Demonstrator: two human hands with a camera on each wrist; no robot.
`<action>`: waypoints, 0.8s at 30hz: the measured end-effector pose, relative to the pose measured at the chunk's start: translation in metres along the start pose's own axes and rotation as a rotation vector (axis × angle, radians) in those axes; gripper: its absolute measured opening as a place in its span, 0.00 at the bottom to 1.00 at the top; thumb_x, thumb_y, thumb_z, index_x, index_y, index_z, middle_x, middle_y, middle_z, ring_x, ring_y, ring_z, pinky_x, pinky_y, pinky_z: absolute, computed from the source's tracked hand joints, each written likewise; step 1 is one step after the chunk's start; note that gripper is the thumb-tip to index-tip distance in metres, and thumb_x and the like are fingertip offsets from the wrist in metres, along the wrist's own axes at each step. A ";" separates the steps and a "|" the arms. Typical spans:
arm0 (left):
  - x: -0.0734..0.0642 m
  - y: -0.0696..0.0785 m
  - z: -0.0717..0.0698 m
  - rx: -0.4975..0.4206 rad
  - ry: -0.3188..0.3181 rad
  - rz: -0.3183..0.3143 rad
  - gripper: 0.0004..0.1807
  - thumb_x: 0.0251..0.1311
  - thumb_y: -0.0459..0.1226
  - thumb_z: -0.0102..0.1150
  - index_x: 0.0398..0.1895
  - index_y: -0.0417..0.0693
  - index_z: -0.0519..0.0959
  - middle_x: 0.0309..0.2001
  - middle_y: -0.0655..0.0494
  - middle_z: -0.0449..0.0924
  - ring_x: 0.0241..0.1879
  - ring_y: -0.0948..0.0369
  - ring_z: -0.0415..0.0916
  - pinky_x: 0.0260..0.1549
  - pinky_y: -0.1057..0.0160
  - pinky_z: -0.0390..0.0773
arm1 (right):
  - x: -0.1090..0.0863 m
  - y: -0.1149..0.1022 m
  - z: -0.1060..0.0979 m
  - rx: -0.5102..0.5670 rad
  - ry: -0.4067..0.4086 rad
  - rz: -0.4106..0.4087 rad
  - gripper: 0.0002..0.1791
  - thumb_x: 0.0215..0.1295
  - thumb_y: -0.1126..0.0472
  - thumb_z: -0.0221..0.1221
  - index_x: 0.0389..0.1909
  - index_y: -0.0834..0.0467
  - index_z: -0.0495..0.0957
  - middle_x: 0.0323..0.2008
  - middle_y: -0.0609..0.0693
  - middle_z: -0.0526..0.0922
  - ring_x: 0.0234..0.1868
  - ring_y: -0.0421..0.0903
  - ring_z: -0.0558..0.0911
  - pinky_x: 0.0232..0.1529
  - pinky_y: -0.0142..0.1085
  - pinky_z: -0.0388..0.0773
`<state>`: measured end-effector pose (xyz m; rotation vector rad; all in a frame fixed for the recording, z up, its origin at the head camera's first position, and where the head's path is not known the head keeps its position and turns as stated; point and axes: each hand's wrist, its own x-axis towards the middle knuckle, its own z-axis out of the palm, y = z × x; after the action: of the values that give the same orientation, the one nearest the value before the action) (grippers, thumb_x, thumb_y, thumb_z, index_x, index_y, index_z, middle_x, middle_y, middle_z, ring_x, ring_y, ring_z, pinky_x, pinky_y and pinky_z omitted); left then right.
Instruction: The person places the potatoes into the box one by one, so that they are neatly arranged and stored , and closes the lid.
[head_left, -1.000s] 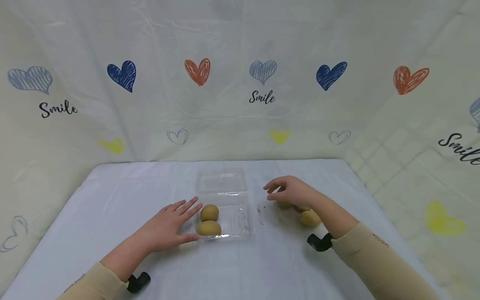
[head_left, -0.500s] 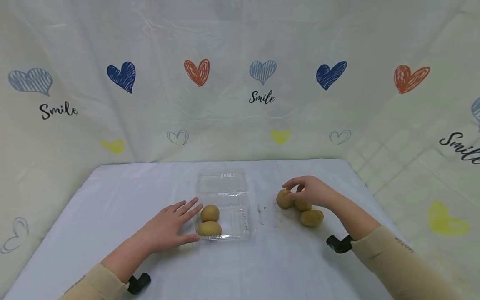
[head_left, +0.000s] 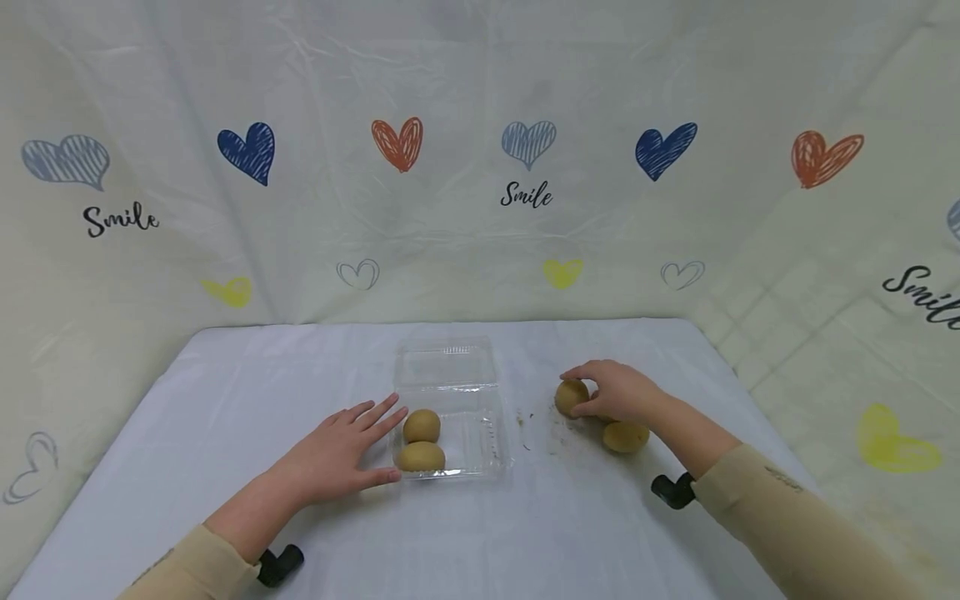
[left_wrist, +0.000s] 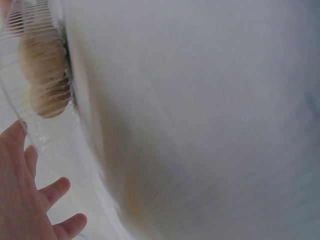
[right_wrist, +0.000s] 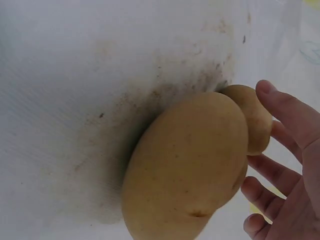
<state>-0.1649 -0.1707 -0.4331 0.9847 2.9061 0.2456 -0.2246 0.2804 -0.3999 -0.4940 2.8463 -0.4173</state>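
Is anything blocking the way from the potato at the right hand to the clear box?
Nothing visible blocks it: only cloth and dirt specks lie between that potato and the clear box, whose lid is open.

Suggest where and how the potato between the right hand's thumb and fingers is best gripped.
Probably this potato is best gripped across its widest part, thumb on the near side and fingers on the far side, the right hand coming from above. It is rounded, with no handle or edge, and other potatoes lie close on its right, so a low approach from there looks harder.
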 end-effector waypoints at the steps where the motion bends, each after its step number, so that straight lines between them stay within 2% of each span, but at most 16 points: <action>1: 0.000 0.000 0.000 0.000 0.000 0.001 0.48 0.60 0.69 0.51 0.79 0.61 0.53 0.79 0.58 0.46 0.74 0.46 0.54 0.67 0.40 0.59 | 0.000 0.000 0.001 -0.011 -0.004 0.000 0.32 0.59 0.48 0.70 0.64 0.50 0.76 0.62 0.54 0.76 0.66 0.59 0.70 0.62 0.57 0.68; 9: 0.000 0.002 -0.001 0.004 -0.001 0.000 0.48 0.60 0.69 0.51 0.79 0.61 0.53 0.79 0.58 0.46 0.73 0.46 0.55 0.66 0.40 0.59 | 0.004 0.000 0.004 -0.116 -0.004 -0.034 0.31 0.56 0.51 0.72 0.63 0.48 0.78 0.56 0.50 0.81 0.56 0.53 0.76 0.55 0.52 0.73; 16: 0.000 0.001 0.000 0.003 -0.005 0.002 0.48 0.60 0.69 0.51 0.79 0.62 0.53 0.79 0.59 0.46 0.74 0.46 0.54 0.67 0.40 0.59 | 0.006 -0.001 0.003 -0.181 -0.006 -0.049 0.31 0.54 0.49 0.73 0.61 0.47 0.79 0.50 0.46 0.83 0.45 0.47 0.75 0.46 0.46 0.73; 24: 0.001 0.002 -0.001 0.000 -0.008 -0.005 0.48 0.60 0.69 0.52 0.79 0.61 0.53 0.79 0.59 0.46 0.73 0.46 0.54 0.66 0.40 0.59 | 0.009 -0.002 0.003 -0.211 -0.004 -0.061 0.29 0.54 0.49 0.73 0.59 0.47 0.80 0.47 0.44 0.84 0.45 0.47 0.75 0.46 0.46 0.71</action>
<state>-0.1645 -0.1689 -0.4322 0.9762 2.9015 0.2408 -0.2310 0.2744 -0.4033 -0.6201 2.8922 -0.1250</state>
